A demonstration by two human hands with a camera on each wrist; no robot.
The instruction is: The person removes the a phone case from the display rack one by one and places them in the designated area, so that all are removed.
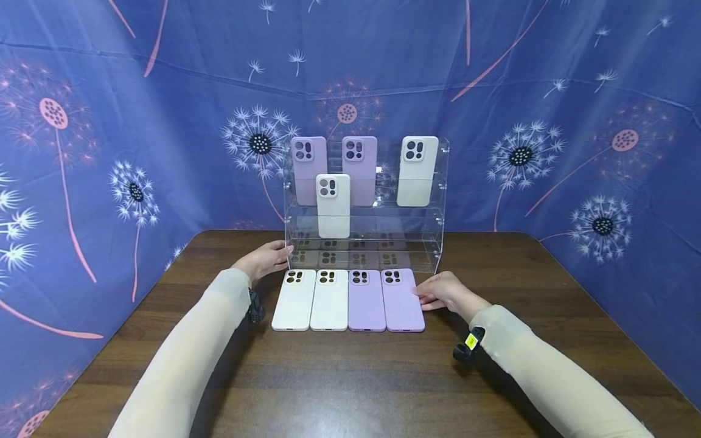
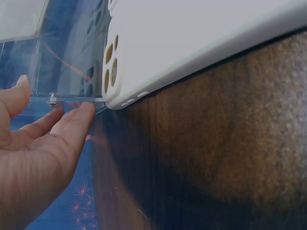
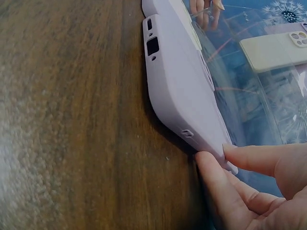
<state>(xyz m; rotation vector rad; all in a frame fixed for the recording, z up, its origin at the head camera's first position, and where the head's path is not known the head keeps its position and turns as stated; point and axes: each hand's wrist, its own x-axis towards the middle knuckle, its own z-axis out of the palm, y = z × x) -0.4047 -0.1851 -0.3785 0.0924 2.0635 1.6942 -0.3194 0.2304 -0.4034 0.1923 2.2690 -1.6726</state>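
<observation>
In the head view two white and two purple phone cases lie side by side on the table, in front of a clear acrylic display stand (image 1: 391,228). My right hand (image 1: 446,291) is at the rightmost purple phone case (image 1: 404,304). In the right wrist view, thumb and fingers pinch this case (image 3: 184,91) by its edge near the camera end. My left hand (image 1: 265,260) is at the stand's left side. In the left wrist view its extended fingers (image 2: 79,120) touch the clear side panel, beside the leftmost white phone case (image 2: 192,43).
On the stand's top tier stand two purple cases (image 1: 361,188) and a white case (image 1: 417,173). Another white case (image 1: 333,207) leans on a lower tier, overlapping them in view. The wooden table (image 1: 350,377) meets a blue dandelion-print cloth (image 1: 191,121) behind.
</observation>
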